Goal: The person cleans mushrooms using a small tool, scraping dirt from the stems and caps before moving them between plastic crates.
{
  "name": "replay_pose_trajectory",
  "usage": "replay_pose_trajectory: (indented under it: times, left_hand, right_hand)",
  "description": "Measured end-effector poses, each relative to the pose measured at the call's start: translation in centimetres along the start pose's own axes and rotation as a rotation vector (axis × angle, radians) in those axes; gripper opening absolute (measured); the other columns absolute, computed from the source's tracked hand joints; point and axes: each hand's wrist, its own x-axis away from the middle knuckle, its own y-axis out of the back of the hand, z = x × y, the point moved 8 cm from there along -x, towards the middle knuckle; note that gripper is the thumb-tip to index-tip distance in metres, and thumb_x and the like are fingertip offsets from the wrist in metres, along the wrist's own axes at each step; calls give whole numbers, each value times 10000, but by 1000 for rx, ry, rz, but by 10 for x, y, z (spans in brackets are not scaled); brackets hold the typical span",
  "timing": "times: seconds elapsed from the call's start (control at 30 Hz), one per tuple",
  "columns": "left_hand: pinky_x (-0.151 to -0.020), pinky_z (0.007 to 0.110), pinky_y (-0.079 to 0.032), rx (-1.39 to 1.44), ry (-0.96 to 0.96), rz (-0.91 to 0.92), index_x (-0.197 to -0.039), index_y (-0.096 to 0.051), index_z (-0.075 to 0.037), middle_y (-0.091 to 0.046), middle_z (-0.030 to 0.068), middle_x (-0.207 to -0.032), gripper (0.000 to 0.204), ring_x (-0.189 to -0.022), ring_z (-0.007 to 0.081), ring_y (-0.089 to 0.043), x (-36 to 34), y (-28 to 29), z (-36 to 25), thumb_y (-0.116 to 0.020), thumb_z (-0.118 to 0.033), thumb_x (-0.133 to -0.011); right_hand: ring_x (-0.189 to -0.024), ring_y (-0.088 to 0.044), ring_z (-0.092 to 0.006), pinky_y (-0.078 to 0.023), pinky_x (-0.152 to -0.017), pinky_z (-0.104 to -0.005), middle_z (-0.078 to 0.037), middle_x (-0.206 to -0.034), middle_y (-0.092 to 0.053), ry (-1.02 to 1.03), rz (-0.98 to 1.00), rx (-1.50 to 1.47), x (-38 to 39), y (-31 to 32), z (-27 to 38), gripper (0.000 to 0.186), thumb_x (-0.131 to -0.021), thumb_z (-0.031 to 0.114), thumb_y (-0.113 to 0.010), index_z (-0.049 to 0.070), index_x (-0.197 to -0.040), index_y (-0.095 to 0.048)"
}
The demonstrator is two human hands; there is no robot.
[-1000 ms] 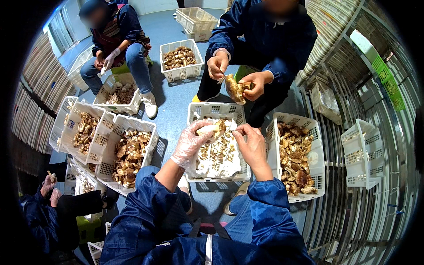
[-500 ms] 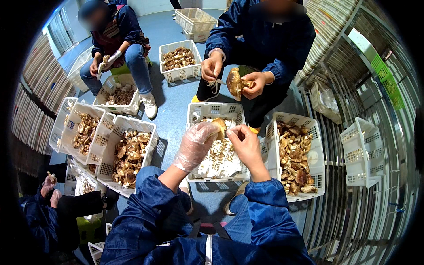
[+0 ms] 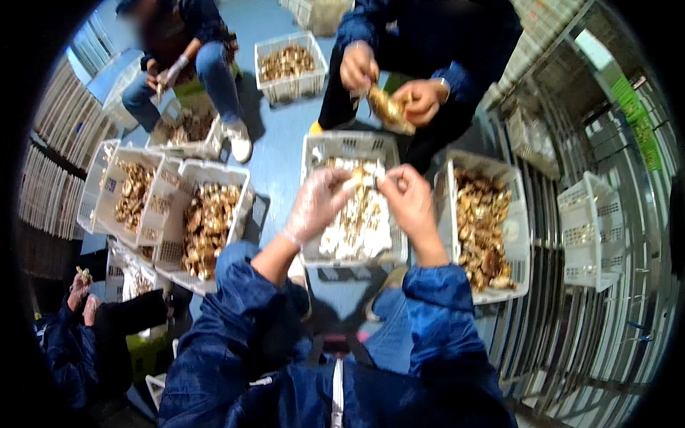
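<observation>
My left hand (image 3: 314,203), in a clear plastic glove, is closed on a small tan mushroom (image 3: 359,175). Beside it my bare right hand (image 3: 412,203) pinches at the mushroom's right end; motion blur hides what sits between its fingers. Both hands are held above a white perforated crate (image 3: 312,148) with pale cut stems (image 3: 357,225) over a white lining. To the right stands a crate (image 3: 519,235) full of brown mushrooms (image 3: 479,228). A similar load of mushrooms (image 3: 207,228) fills a crate (image 3: 242,196) on the left.
Across from me a person's hands (image 3: 392,89) hold a large mushroom (image 3: 387,108). Another person (image 3: 193,57) sits far left, and a third person's hands (image 3: 82,292) show lower left. Stacked crates (image 3: 107,207) stand left; a metal rack (image 3: 571,314) lines the right.
The view has tipped, so the crates and the other people sit higher in the picture. My hands have shifted slightly down from the mushroom's earlier raised position, and the person opposite has turned their mushroom.
</observation>
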Motion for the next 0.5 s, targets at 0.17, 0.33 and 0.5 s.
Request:
replay_pose_trajectory:
  times: [0.17,0.33,0.5]
  left_hand:
    - [-927,313,-552,341,206,109,-1210,-634,-20,-687,59,-1089,348,-1005,141,-662,2,6,12,-767,-222,-959]
    - [-902,308,-564,700,431,139,-1152,-639,-68,-701,64,-1093,261,-987,155,-688,6,2,26,-765,-189,-958]
    - [-905,310,-562,903,519,132,-1150,-635,-106,-707,39,-1100,239,-973,154,-686,8,-3,26,-758,-158,-953]
  right_hand:
    - [-725,-559,-17,-440,-614,-223,2,-813,-699,-72,-1,-143,-2,-10,-7,227,-970,195,-722,-22,-1012,-667]
    - [-746,-703,-166,-518,-670,-316,-100,-834,-752,-18,-118,161,-5,14,-6,263,-955,247,-712,-6,-1020,-685]
    - [-879,-746,-366,-565,-752,-436,-179,-915,-758,39,-187,462,-4,20,3,228,-957,267,-687,46,-1012,-701]
